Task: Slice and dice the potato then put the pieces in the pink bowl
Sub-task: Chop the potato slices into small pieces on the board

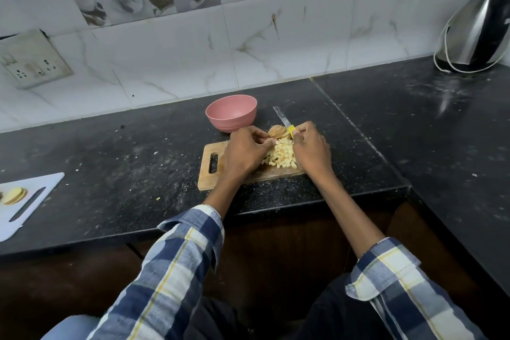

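Note:
A heap of diced potato pieces point(281, 156) lies on the wooden cutting board point(209, 176). Behind the heap sit uncut potato slices point(277, 131), fanned on edge. My left hand point(244, 152) rests on the board with its fingers curled against the left side of the heap. My right hand point(310, 146) grips a knife point(282, 117) by its yellow handle, blade pointing up and away toward the wall, and borders the heap on the right. The pink bowl point(231, 116) stands just behind the board's left half and holds nothing that I can see.
A white cutting board point(27, 201) with a few potato slices point(13, 195) lies at the counter's left edge. A steel electric kettle point(474, 33) with its cord stands at the back right. A wall socket point(31, 59) sits on the tiled wall at left.

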